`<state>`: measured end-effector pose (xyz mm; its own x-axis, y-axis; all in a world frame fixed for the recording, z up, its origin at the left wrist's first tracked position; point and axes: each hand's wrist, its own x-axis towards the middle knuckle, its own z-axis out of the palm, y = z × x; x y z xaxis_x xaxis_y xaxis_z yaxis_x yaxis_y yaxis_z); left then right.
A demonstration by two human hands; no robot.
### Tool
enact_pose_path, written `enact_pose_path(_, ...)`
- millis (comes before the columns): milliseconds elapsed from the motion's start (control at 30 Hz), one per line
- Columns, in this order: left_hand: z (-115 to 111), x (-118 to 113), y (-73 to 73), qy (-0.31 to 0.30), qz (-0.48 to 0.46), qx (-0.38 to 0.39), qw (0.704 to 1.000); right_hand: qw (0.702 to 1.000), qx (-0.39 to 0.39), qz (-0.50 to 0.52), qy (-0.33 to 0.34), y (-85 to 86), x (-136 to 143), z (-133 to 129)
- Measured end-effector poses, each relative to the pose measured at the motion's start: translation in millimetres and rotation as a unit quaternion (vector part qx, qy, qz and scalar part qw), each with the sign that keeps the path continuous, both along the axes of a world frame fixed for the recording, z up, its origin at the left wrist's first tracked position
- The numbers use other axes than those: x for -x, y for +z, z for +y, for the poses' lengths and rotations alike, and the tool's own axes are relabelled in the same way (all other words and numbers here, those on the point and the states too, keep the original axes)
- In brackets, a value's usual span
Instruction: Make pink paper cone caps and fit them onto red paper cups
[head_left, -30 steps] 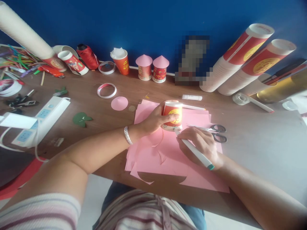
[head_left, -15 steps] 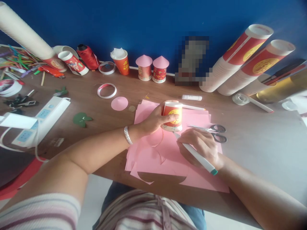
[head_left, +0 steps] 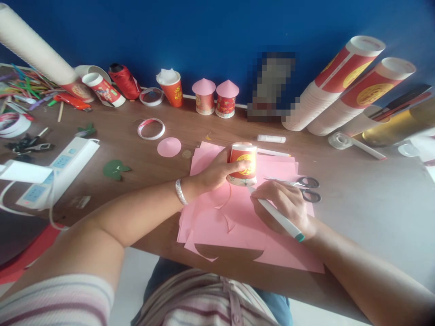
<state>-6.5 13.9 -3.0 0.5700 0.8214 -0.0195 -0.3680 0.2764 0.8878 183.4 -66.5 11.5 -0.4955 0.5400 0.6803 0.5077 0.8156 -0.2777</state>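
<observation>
My left hand [head_left: 220,167] is wrapped round a short red and white paper cup [head_left: 242,156], held over pink paper sheets [head_left: 217,226]. Small green marks show on the cup's white lower band. In my right hand [head_left: 282,203] is a white marker pen [head_left: 278,218] with a green end, its tip pointing at the bottom of the cup; I cannot tell whether it touches. Scissors [head_left: 307,183] with dark handles lie just beyond my right hand, partly on the pink paper. Cut curves and scraps show in the sheets.
Two red cups with pink cone roofs [head_left: 215,97] stand by the blue wall. Tall paper cup stacks [head_left: 340,86] lean at the right. A glue stick [head_left: 271,138], a pink cone [head_left: 169,147], a tape ring [head_left: 151,129] and a power strip [head_left: 57,172] lie about the table.
The cup has shifted very slightly left in my left hand. The marker's back end has dropped a little to the left and up, its tip staying near the cup's base.
</observation>
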Motion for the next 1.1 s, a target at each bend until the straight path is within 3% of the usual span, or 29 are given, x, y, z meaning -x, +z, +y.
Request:
enact_pose_path(767, 1.8, 2.1, -5.1, -0.007, 0.0, -0.005, 1.0, 0.999, -0.005, 0.015, -0.041, 6.2, 0.6, -0.7)
enact_pose_path(1100, 2.0, 1.2, -3.1, 0.015, -0.007, -0.013, 1.0, 0.999, -0.019, 0.025, 0.016, 7.6, 4.8, -2.4)
